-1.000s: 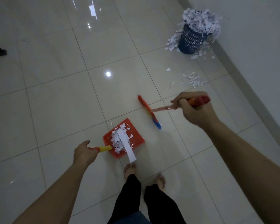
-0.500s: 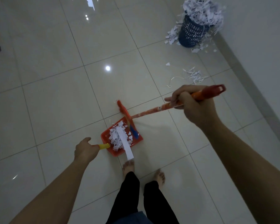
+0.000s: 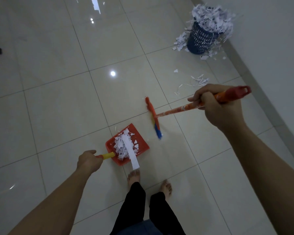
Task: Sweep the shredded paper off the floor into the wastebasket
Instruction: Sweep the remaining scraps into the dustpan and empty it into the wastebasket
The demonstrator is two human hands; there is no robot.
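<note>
Tiled floor [image 3: 58, 116] glossy, likely slippery. Wastebasket [image 3: 202, 40] by wall, overfull, scraps spilling round its base; likely sheds more when tipped into. Broom [image 3: 154, 119] gripped at handle by right hand [image 3: 217, 106], fingers clenched. Dustpan [image 3: 141, 138] held by yellow handle in left hand [image 3: 89, 161]. Shredded paper [image 3: 121, 146] heaped in pan, one long strip overhanging; light, limp, drifts easily. Loose shreds [image 3: 198, 81] ahead, near basket.

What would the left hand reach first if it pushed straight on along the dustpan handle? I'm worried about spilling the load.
Likely only bare tile floor beyond the red dustpan that the left hand grips; the broom head lies farther up, though depth is unclear.
</note>
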